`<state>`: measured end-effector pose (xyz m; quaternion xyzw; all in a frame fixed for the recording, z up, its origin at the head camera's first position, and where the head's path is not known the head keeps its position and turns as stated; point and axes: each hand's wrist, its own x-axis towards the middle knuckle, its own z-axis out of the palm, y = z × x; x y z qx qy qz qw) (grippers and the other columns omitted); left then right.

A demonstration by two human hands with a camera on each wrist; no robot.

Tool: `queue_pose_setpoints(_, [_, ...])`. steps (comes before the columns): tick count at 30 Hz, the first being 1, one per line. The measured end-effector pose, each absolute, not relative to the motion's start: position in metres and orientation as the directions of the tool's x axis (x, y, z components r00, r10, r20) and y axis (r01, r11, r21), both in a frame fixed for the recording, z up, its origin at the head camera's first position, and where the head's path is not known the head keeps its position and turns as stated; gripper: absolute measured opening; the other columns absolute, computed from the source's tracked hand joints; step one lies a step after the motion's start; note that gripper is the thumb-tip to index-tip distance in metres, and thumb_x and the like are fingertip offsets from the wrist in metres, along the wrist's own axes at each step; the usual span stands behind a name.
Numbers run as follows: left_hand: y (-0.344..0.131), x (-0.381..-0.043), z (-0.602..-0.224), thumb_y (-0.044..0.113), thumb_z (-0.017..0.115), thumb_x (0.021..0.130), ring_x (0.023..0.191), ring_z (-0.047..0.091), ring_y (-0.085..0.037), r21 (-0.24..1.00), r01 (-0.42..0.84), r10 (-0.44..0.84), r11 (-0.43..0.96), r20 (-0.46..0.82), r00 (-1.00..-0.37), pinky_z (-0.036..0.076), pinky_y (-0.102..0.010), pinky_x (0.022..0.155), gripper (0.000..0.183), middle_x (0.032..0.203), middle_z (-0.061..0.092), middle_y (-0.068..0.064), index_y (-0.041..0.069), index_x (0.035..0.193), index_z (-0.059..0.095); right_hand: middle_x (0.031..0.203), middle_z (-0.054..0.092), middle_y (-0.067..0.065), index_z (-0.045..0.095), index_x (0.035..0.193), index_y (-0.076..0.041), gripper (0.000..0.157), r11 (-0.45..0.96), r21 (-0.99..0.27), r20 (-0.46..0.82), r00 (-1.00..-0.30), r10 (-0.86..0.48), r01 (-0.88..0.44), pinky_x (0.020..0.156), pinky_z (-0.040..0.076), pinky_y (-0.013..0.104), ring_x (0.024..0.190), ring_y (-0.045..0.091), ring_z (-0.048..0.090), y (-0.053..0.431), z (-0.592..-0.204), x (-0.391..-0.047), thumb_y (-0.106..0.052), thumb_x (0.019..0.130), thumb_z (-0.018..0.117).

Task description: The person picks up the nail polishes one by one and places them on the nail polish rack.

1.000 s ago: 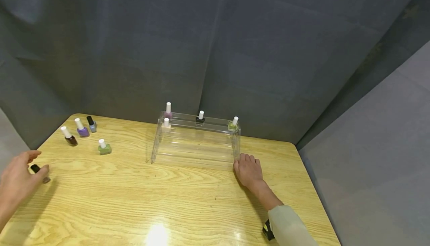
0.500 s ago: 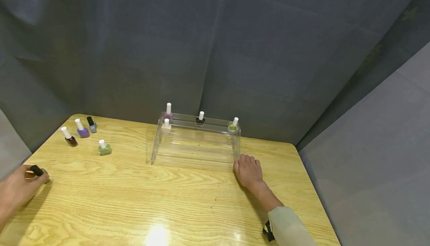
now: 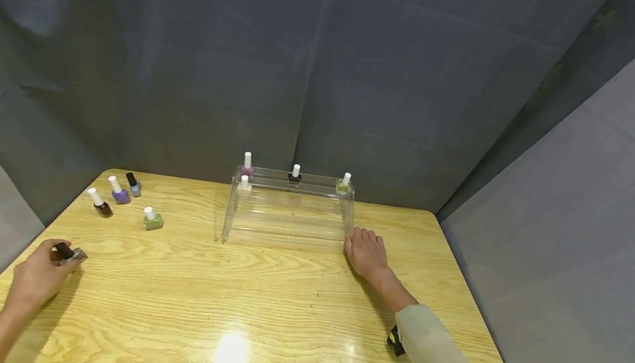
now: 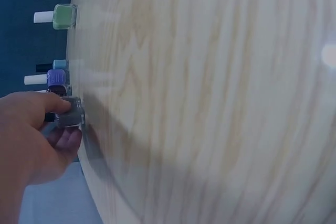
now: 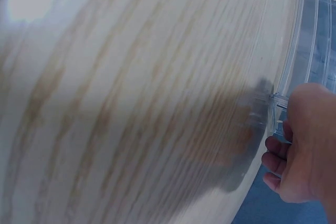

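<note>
My left hand [image 3: 42,275] pinches a grey nail polish bottle [image 4: 71,113] with a black cap between thumb and fingers, tilted just over the table's left side. My right hand [image 3: 367,252] holds the front right corner of a clear tiered display rack [image 3: 288,221], thumb at the corner and fingers curled beside it; the exact contact is partly hidden. On the rack's upper tiers stand a mauve bottle [image 3: 247,171], a pale bottle [image 3: 244,187], a black bottle [image 3: 295,178] and a yellow-green bottle [image 3: 343,187], all white-capped.
At the table's back left stand a dark brown bottle [image 3: 103,209], a purple bottle [image 3: 120,196], a light blue bottle [image 3: 135,188] and a green bottle [image 3: 153,222]. A black object [image 3: 395,342] lies by the right sleeve. Dark curtain [image 3: 307,65] hangs behind the wooden table [image 3: 278,302].
My left hand has closed its fingers on the grey nail polish bottle and shifted it slightly right, tilting it. The right hand and the rack have stayed in place.
</note>
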<state>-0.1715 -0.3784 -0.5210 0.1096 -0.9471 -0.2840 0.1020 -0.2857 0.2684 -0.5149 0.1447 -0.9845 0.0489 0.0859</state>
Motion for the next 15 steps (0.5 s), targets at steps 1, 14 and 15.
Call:
queue_pose_setpoints(1, [-0.376, -0.171, -0.520, 0.009, 0.063, 0.095, 0.086, 0.061, -0.056, 0.567, -0.148, -0.268, 0.811, 0.134, -0.954, 0.045, -0.065, 0.070, 0.050, 0.103, 0.057, -0.045, -0.024, 0.124, 0.038, 0.074, 0.030, 0.003, 0.037, 0.081, -0.010, 0.031, 0.952, -0.072, 0.194, -0.940, -0.281, -0.299, 0.067, 0.030, 0.040, 0.072, 0.026, 0.034, 0.269, -0.515, -0.286, -0.027, 0.107, 0.040])
queue_pose_setpoints(14, [-0.345, -0.179, -0.505, 0.015, 0.065, 0.096, 0.096, 0.061, -0.037, 0.679, 0.021, -0.194, 0.733, 0.239, -0.951, 0.044, -0.008, 0.061, 0.051, 0.115, 0.052, -0.039, -0.017, 0.129, 0.043, 0.074, 0.029, 0.002, 0.038, 0.081, -0.009, 0.031, 0.954, -0.092, 0.170, -0.949, -0.266, -0.284, 0.068, 0.030, 0.041, 0.071, 0.027, 0.034, 0.266, -0.511, -0.284, -0.025, 0.107, 0.042])
queue_pose_setpoints(15, [-0.342, -0.181, -0.503, 0.015, 0.066, 0.096, 0.095, 0.061, -0.024, 0.684, 0.040, -0.187, 0.729, 0.255, -0.949, 0.040, -0.004, 0.062, 0.049, 0.114, 0.053, -0.036, -0.016, 0.127, 0.044, 0.074, 0.028, 0.002, 0.038, 0.081, -0.009, 0.031, 0.954, -0.088, 0.171, -0.948, -0.268, -0.286, 0.067, 0.030, 0.041, 0.071, 0.027, 0.034, 0.266, -0.512, -0.284, -0.025, 0.107, 0.042])
